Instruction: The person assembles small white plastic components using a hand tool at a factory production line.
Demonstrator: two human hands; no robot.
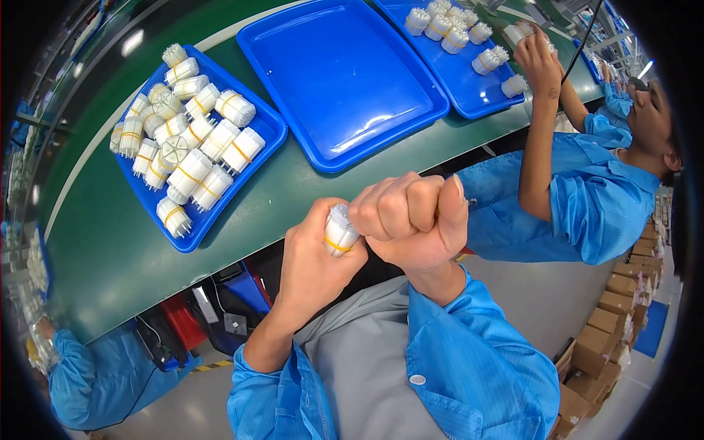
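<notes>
My left hand (pixel 312 260) is wrapped around a white cylindrical bundle of parts (pixel 339 231) with a yellow band about it. The bundle's upper end points toward my right hand (pixel 414 220), which is curled into a fist right beside it. A small metal tip shows past the thumb side of that fist; the rest of what it grips is hidden. To the left, a blue tray (pixel 275 132) holds several similar white banded bundles (pixel 191 169), lying at various angles. Thin prongs stick out of some of their ends.
A bare blue tray (pixel 345 81) lies ahead on the green table (pixel 257 205). Beyond it, another blue tray (pixel 469 95) carries white bundles. A co-worker in a blue jacket (pixel 579 198) handles a white piece at the right; another sleeve (pixel 103 381) shows lower left. Cardboard boxes (pixel 598 345) line the floor.
</notes>
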